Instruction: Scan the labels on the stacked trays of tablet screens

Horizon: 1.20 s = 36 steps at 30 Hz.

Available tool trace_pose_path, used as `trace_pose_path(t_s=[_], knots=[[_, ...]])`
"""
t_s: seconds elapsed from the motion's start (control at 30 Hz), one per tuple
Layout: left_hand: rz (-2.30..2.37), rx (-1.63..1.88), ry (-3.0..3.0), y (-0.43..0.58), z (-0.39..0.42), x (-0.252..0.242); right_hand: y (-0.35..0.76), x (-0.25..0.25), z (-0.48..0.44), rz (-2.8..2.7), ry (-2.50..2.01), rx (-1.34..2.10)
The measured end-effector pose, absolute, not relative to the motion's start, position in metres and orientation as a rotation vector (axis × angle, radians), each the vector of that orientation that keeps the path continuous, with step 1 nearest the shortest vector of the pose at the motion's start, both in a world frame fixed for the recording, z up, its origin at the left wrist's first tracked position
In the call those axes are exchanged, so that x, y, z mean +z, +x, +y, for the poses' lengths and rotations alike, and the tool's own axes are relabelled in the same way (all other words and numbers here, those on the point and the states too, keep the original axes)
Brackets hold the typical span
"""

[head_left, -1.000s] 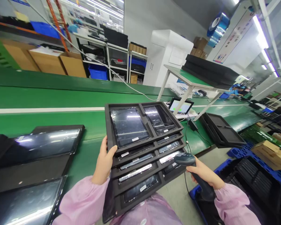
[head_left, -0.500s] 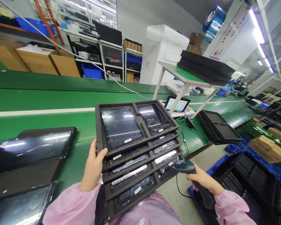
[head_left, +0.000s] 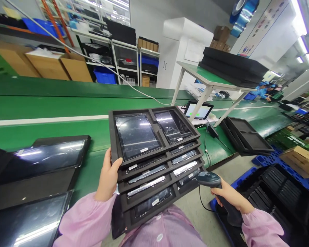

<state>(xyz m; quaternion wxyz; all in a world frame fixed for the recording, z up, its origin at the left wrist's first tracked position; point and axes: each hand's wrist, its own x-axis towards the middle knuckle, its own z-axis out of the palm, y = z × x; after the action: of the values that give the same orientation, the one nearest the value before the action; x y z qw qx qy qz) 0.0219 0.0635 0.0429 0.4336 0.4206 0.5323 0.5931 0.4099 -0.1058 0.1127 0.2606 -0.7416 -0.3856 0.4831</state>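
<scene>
Before me is a fanned stack of black foam trays (head_left: 158, 133), each with two pockets holding flat dark screens (head_left: 137, 135) that carry small white labels. My left hand (head_left: 109, 176) grips the left edge of the top tray, thumb on its rim and fingers behind. In my right hand (head_left: 229, 195) is a black handheld barcode scanner (head_left: 208, 179), its head beside the right side of the stack and its cord hanging down. Whether the trigger is pressed I cannot tell.
More screens in a foam tray (head_left: 48, 178) lie on the left. A small display (head_left: 198, 110) stands under a white-legged shelf (head_left: 208, 90) on the green conveyor (head_left: 48, 106). Foam trays (head_left: 247, 135) sit at the right, above a blue pallet (head_left: 262, 158) with black trays. Co-workers are far off.
The view has shifted slightly, so the scene sits a little further right and higher. Both hands keep their holds on the tray and the scanner.
</scene>
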Motion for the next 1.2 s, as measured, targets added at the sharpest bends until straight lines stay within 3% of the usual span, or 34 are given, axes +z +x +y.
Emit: trace_pose_path(t_s=[0.27, 0.77, 0.93, 1.2], knots=[[1.308, 1.445, 0.979, 0.026, 0.061, 0.054, 0.315, 0.108, -0.121, -1.242, -1.816, 1.674], [1.247, 1.432, 1.025, 0.021, 0.062, 0.054, 0.274, 0.098, -0.124, -1.393, -1.72, 1.557], [1.272, 1.414, 0.995, 0.02, 0.063, 0.057, 0.283, 0.089, -0.127, -1.105, -1.729, 1.589], [1.328, 1.366, 0.898, 0.019, 0.065, 0.06, 0.403, 0.077, -0.091, -0.566, -1.769, 0.999]])
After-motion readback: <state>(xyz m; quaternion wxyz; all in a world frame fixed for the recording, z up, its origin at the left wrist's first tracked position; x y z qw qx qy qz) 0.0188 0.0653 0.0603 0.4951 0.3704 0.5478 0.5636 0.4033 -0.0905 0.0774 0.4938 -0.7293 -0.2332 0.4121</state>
